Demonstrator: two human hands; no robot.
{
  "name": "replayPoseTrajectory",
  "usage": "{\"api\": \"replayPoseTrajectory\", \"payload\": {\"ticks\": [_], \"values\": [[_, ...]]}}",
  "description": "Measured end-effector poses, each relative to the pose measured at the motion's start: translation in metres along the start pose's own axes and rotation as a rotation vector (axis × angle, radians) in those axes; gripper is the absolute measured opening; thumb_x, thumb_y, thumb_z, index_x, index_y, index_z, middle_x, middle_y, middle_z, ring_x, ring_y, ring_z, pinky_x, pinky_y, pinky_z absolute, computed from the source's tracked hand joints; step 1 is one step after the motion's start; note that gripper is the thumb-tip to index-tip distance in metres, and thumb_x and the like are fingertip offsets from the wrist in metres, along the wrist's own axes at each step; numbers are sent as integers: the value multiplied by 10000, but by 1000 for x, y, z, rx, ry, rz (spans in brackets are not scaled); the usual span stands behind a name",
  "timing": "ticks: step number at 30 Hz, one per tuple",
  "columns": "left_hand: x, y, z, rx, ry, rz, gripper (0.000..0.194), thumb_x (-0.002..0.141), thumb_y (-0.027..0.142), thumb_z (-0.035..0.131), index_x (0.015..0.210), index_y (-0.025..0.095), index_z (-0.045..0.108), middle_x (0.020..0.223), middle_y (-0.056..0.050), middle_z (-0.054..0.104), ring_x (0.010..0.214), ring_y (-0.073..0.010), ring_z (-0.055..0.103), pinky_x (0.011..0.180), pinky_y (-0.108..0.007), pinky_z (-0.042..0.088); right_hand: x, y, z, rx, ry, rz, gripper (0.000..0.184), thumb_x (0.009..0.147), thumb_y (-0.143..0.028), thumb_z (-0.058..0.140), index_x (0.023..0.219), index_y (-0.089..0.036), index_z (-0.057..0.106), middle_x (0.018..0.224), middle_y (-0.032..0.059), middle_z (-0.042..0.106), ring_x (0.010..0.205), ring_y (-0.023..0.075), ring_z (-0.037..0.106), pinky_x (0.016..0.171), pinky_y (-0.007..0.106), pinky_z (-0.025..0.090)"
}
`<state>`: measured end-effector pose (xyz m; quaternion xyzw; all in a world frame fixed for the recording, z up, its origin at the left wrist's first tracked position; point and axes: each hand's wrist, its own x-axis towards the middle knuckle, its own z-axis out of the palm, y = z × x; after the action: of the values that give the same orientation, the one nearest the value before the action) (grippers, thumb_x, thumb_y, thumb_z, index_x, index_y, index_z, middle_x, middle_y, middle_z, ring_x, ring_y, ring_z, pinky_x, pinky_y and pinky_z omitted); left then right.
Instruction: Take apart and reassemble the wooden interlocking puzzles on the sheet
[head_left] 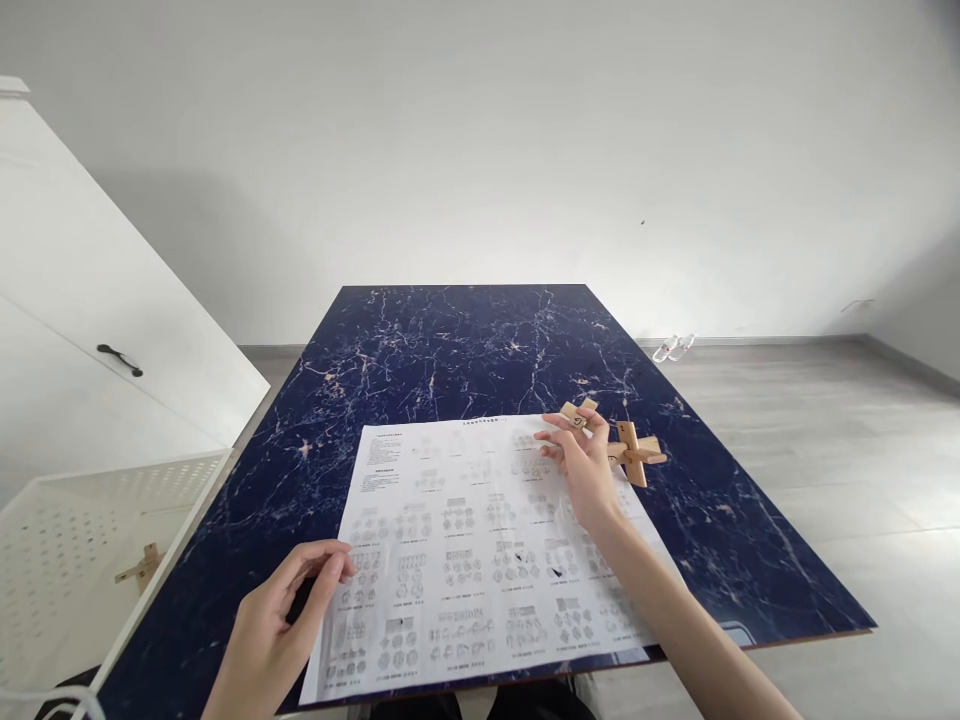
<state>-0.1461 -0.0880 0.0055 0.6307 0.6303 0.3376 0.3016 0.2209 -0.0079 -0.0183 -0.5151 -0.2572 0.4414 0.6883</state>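
A large printed instruction sheet (450, 560) with rows of small diagrams lies on the blue marbled table. At its left edge, my left hand (281, 610) has thumb and fingertips drawn together on the paper. My right hand (581, 465) reaches over the sheet's top right corner, its fingers around a small wooden puzzle piece (578, 421) with a letter on it. Just right of that hand sits a cross-shaped wooden puzzle (637, 455), marked with a number and a letter; my hand partly covers its left end.
The table (450, 350) narrows away toward a pale wall. A white perforated basket (67, 540) stands lower left with another wooden cross puzzle (142, 567) in it. Beside it is a white cabinet (97, 290) with a black handle. Clear sandals (673, 348) are by the wall.
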Motion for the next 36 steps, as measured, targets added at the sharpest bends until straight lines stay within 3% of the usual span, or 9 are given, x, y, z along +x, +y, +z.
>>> {"api": "replayPoseTrajectory", "payload": {"ticks": [4, 11, 15, 17, 20, 23, 28, 31, 36], "values": [[7, 29, 8, -18, 2, 57, 349, 994, 561, 637, 1015, 229, 742, 1048, -74, 789, 1015, -265, 748, 790, -262, 619, -14, -4, 14, -23, -161, -52, 393, 897, -370, 778, 1140, -282, 483, 969, 13, 763, 789, 169, 685, 691, 299, 532], [61, 78, 42, -171, -242, 142, 415, 1044, 523, 606, 1374, 272, 604, 1519, -121, 601, 1341, -309, 642, 1022, -393, 610, -32, -11, 38, -11, -774, 74, 272, 1035, -516, 633, 1072, -296, 478, 717, -46, 657, 584, 165, 568, 588, 316, 452], [103, 81, 61, -369, -549, 182, 650, 971, 486, 742, 1535, 316, 468, 1636, -126, 509, 1504, -310, 522, 1172, -477, 517, -32, -5, 41, -38, -900, 154, 358, 1021, -613, 640, 1013, -296, 475, 617, -79, 582, 504, 151, 489, 538, 298, 415], [117, 78, 68, -446, -734, 174, 791, 883, 436, 851, 1562, 310, 466, 1581, -140, 571, 1439, -337, 588, 1135, -512, 537, -31, -4, 39, -30, -943, 187, 363, 1024, -610, 646, 994, -289, 481, 585, -92, 569, 465, 132, 444, 523, 284, 393], [125, 74, 77, -486, -875, 169, 689, 802, 380, 925, 1407, 240, 628, 1323, -122, 727, 1254, -337, 700, 1074, -517, 559, -31, -6, 35, -10, -976, 200, 349, 1033, -578, 657, 975, -280, 486, 564, -100, 569, 448, 117, 429, 525, 273, 373], [123, 70, 85, -517, -839, 149, 569, 800, 371, 926, 1288, 215, 678, 1185, -96, 754, 1137, -306, 732, 1015, -484, 575, -30, -6, 35, 4, -971, 197, 347, 1033, -574, 662, 973, -278, 491, 565, -105, 552, 446, 111, 416, 524, 269, 349], [118, 67, 91, -634, -800, 140, 767, 757, 369, 960, 1428, 261, 605, 1251, -91, 719, 1091, -269, 719, 949, -411, 577, -31, -4, 36, 55, -968, 254, 325, 1054, -554, 638, 969, -283, 480, 542, -118, 504, 438, 106, 364, 523, 268, 310], [118, 67, 91, -639, -784, 134, 643, 763, 410, 957, 1308, 237, 665, 1127, -62, 724, 1009, -246, 712, 907, -385, 567, -33, -5, 36, 42, -990, 270, 311, 1063, -561, 614, 1002, -289, 474, 545, -117, 511, 431, 106, 362, 513, 264, 307], [117, 66, 92, -692, -710, 95, 605, 765, 444, 952, 1238, 233, 641, 1064, -41, 708, 955, -235, 712, 892, -389, 575, -37, -2, 36, -222, -864, 84, 323, 1064, -524, 611, 1264, -305, 484, 624, -105, 562, 452, 121, 438, 496, 266, 361]]}}
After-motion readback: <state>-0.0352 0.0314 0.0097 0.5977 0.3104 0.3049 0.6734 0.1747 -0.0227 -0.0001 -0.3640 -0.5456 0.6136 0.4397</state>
